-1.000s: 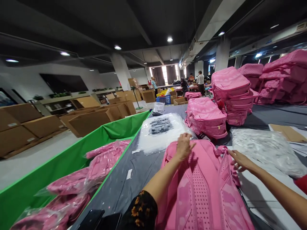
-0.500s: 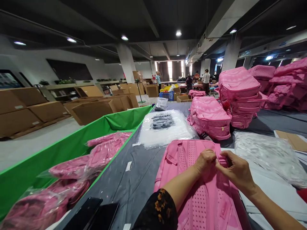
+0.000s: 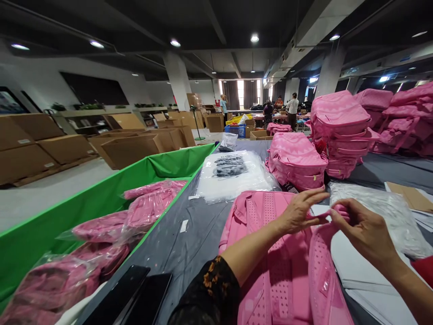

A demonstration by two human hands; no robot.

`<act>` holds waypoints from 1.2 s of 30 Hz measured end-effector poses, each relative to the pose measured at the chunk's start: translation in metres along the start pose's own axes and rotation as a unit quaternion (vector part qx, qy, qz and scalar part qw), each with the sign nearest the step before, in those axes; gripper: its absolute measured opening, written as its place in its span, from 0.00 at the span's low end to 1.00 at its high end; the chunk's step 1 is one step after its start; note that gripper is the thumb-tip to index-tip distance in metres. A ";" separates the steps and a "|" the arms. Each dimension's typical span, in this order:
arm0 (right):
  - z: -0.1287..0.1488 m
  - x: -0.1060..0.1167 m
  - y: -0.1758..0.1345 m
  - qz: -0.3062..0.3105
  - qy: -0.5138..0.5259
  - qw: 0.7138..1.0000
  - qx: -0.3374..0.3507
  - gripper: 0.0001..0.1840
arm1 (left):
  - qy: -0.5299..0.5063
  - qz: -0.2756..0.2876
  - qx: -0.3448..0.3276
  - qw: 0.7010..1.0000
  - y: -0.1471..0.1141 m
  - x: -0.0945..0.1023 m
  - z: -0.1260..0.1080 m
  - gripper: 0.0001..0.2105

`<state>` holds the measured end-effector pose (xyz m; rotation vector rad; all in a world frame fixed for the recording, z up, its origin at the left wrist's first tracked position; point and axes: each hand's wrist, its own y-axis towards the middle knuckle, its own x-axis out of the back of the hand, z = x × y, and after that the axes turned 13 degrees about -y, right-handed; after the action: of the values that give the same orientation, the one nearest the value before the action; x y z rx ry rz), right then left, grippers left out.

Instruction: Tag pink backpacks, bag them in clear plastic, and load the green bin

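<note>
A pink backpack [image 3: 280,271] lies with its back panel and padded shoulder straps facing up, its top pointing away from me. My right hand [image 3: 363,225] pinches a raised shoulder strap [image 3: 324,262] near its upper end, with some pink webbing bunched in its fingers. My left hand [image 3: 301,211] is just left of it, fingers stretched out and the thumb apart below them. A short stretch of pink webbing shows between that thumb and the fingers; I cannot make out a firm grip. The palm side of both hands is hidden.
Clear plastic bags [image 3: 233,174] lie beyond the backpack; more pink backpacks [image 3: 297,160] are stacked behind. A green-lined bin [image 3: 158,164] with bagged backpacks borders the table's left. Two phones [image 3: 149,295] lie at the near left, white sheets [image 3: 358,262] and a plastic bundle [image 3: 382,216] on the right. People stand far off.
Both hands have moved right, lifting the right shoulder strap off the back panel. The left hand's fingers have straightened and spread; the right hand still pinches.
</note>
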<state>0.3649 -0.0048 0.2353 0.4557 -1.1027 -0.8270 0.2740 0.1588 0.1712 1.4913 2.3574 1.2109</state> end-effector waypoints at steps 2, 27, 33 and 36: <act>0.000 0.008 0.017 0.018 0.020 1.000 -0.011 0.23 | 0.042 0.062 -0.007 0.997 0.017 0.004 -0.009 0.14; -0.031 0.011 0.057 0.152 0.165 0.974 -0.038 0.39 | 0.106 0.030 0.181 0.977 -0.025 0.012 -0.041 0.10; -0.057 -0.080 0.072 0.211 -0.036 0.973 0.084 0.33 | -0.297 -0.140 0.400 0.856 -0.112 -0.026 -0.112 0.18; -0.060 -0.135 0.064 0.252 -0.054 0.961 0.097 0.28 | -0.330 -0.168 0.456 0.810 -0.146 -0.038 -0.147 0.20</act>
<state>0.4152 0.1358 0.1752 0.2722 -1.3336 -0.2983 0.1197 0.0150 0.1621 1.2160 2.5247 -0.5807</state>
